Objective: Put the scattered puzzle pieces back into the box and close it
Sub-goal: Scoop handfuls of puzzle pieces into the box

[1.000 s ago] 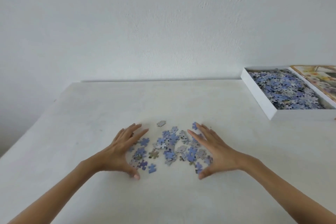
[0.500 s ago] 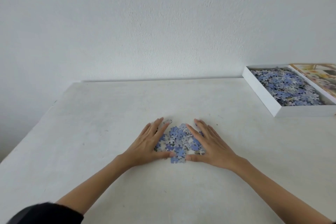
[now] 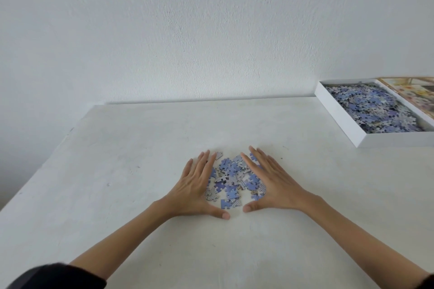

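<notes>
A small heap of blue and grey puzzle pieces (image 3: 231, 177) lies on the white table, in the middle. My left hand (image 3: 196, 186) rests flat against the heap's left side, fingers stretched out. My right hand (image 3: 273, 180) lies flat against its right side, covering a few pieces. Both thumbs point toward each other below the heap, a small gap between them. Neither hand holds a piece. The open white box (image 3: 342, 122) sits at the far right, filled with several more pieces (image 3: 373, 108).
The box lid (image 3: 413, 91), with a colourful picture, lies beside the box at the right edge. The white table (image 3: 117, 171) ends at a white wall behind and drops off along its left edge.
Both hands swept inward, pushing the spread pieces into a tight heap. From half a second ago the hands have eased slightly apart, and the thumbs no longer touch the pieces' front.
</notes>
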